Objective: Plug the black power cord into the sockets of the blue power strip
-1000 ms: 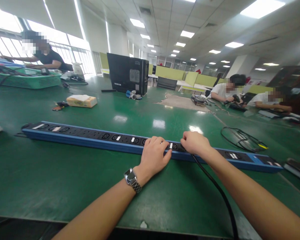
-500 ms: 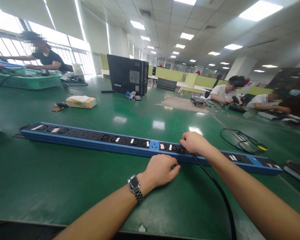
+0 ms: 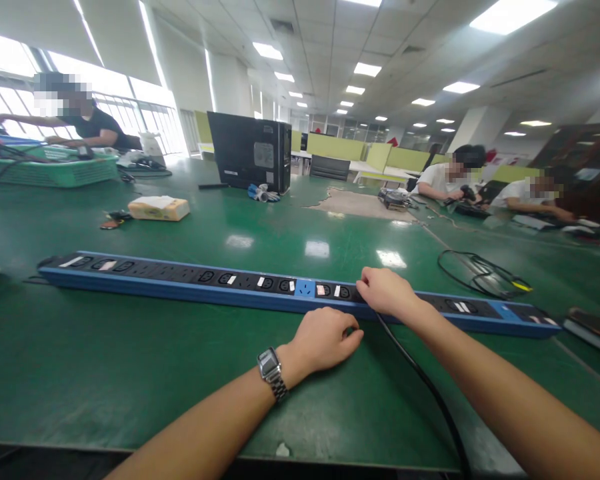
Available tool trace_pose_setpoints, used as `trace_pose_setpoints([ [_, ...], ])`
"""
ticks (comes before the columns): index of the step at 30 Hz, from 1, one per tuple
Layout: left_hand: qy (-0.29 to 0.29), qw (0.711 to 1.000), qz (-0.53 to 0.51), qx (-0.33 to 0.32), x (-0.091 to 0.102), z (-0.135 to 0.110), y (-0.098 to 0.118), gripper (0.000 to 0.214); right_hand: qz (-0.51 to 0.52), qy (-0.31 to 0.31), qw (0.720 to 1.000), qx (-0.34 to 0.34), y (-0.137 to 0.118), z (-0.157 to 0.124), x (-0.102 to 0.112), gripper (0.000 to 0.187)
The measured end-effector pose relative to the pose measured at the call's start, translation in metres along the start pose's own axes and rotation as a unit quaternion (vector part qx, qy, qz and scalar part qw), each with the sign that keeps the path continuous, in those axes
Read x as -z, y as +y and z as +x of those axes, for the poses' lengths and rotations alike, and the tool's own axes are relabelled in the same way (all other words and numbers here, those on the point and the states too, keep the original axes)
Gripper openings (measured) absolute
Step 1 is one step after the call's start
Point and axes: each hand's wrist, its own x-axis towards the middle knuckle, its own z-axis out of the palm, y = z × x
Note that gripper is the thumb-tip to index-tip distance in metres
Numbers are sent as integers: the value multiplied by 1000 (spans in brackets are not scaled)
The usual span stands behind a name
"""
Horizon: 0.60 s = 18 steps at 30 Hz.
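Long blue power strip (image 3: 180, 283) lies across the green surface (image 3: 130, 373). Right hand (image 3: 387, 293) is on the strip, closed over the end of a black cable (image 3: 420, 380). Left hand (image 3: 325, 340) rests on the surface just before the strip, fingers loosely curled, empty.

The right hand (image 3: 387, 293) hides where the black cable (image 3: 421, 375) meets the power strip (image 3: 180, 283), the cable runs off the bottom edge, and the strip's white labels (image 3: 261, 282) are too small to read.
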Motion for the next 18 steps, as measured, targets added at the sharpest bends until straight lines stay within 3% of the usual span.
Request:
trace_pose_setpoints([
  [3,-7,998,-67,22,1,2,2,29,105,9,994,29,20,9,-7,47],
  [6,-38,975,-207,64,-4,10,6,37,172,98,980,-19,40,14,-27,52],
  [8,-76,930,-334,133,-11,19,12,42,151,145,977,-46,47,14,-42,46],
  [10,-94,862,-451,211,-20,31,19,43,128,151,979,-42,48,11,-52,42],
  [13,-53,773,-567,278,-32,46,30,37,125,134,982,-47,44,9,-55,40],
  [16,5,716,-628,304,-38,54,42,27,129,127,981,-63,41,6,-49,39],
  [18,26,702,-658,273,-32,55,53,26,133,114,982,-67,41,3,-44,37],
])
